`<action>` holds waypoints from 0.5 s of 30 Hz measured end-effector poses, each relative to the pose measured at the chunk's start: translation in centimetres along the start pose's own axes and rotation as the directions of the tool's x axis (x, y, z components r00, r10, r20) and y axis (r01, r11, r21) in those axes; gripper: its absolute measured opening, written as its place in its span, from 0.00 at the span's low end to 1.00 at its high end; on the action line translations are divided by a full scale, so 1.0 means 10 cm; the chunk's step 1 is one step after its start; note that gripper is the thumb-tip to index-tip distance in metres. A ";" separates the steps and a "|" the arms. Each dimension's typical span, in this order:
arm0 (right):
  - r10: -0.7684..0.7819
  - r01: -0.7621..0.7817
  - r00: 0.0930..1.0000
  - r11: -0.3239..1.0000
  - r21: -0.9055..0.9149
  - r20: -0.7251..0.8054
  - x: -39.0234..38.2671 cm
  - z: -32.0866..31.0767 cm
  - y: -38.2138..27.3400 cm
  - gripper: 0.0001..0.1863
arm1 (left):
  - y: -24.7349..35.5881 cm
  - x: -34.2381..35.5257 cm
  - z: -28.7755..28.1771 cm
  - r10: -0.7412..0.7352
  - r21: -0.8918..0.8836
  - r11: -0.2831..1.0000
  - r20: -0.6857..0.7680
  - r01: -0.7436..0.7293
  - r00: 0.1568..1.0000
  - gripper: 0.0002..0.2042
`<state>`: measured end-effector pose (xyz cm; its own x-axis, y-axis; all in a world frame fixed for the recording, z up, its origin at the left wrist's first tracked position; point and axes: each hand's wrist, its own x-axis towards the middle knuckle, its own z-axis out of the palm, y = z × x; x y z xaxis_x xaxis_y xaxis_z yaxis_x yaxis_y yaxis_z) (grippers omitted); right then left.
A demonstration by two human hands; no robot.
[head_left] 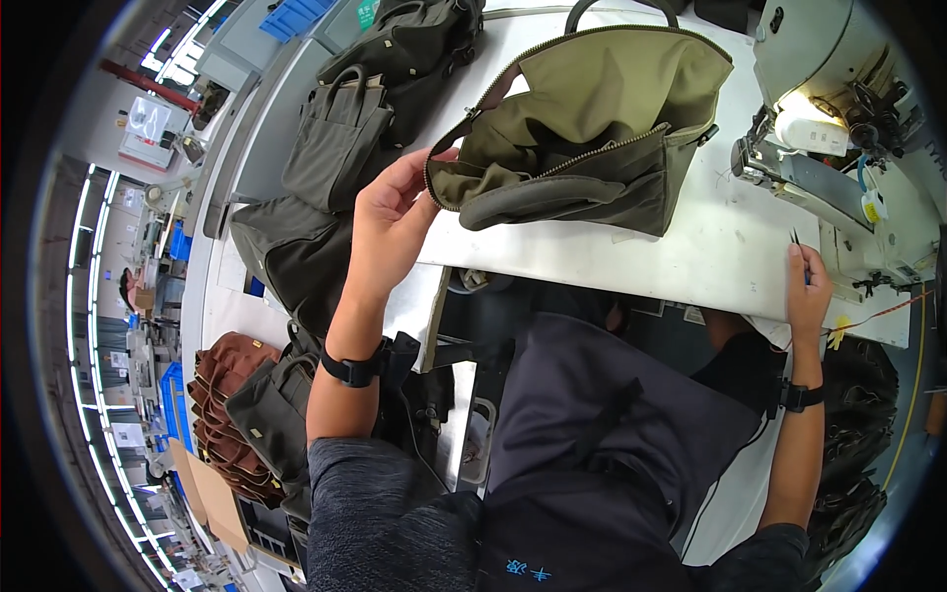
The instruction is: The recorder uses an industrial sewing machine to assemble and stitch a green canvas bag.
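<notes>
An olive-green canvas bag (pixel 592 128) lies on the white worktable with its zippered mouth gaping and its lighter green inside showing. My left hand (pixel 395 207) is closed on the bag's zipper edge, at the left end of the mouth. A padded handle (pixel 543 200) droops over the near side of the bag. At the table's right edge, apart from the bag, my right hand (pixel 809 286) is closed around small dark thread snips (pixel 795 239), their thin points showing above the fingers.
A sewing machine (pixel 819 128) with a lit lamp stands at the right. Several dark green bags (pixel 340 138) are piled along the left, with reddish-brown bags (pixel 237 395) below them. The worktable (pixel 631 261) ends in front of my lap. More dark bags (pixel 853 414) lie low at the right.
</notes>
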<state>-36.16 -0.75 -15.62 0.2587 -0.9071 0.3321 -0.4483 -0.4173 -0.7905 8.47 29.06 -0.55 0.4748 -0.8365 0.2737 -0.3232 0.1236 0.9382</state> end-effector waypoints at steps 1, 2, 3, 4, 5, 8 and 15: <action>0.009 -0.009 1.000 1.000 0.013 0.007 0.00 0.00 0.00 0.17 | 0.01 0.00 0.02 -0.003 0.020 1.000 -0.020 0.003 1.000 0.15; 0.009 -0.009 1.000 1.000 0.012 0.005 0.00 -0.01 0.00 0.17 | 0.02 0.00 0.03 -0.004 0.038 0.999 -0.037 0.005 0.999 0.14; 0.010 -0.010 1.000 1.000 -0.009 0.003 -0.01 -0.03 0.00 0.16 | 0.01 0.00 0.03 -0.003 0.036 0.999 -0.036 0.004 0.999 0.14; 0.012 -0.012 1.000 0.999 -0.030 0.000 -0.01 -0.04 -0.01 0.16 | 0.00 0.00 0.02 -0.019 0.062 0.998 -0.053 0.022 0.998 0.12; 0.016 -0.017 1.000 0.999 -0.039 -0.009 -0.02 -0.06 0.00 0.16 | -0.02 0.01 0.03 -0.033 0.083 0.996 -0.064 0.038 0.997 0.11; -0.025 0.022 0.998 0.999 -0.040 -0.052 -0.02 0.01 0.05 0.15 | -0.07 0.00 0.00 0.011 0.188 0.982 -0.096 0.008 0.995 0.09; -0.038 0.035 0.998 0.998 -0.059 -0.051 -0.01 0.04 -0.23 0.14 | -0.06 0.08 -0.17 0.109 0.373 0.926 -0.107 -0.062 0.988 0.11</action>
<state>-34.84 0.35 -13.98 0.2320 -0.8921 0.3878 -0.4884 -0.4516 -0.7467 10.41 29.21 -0.51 0.5215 -0.7561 0.3955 -0.6337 -0.0329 0.7728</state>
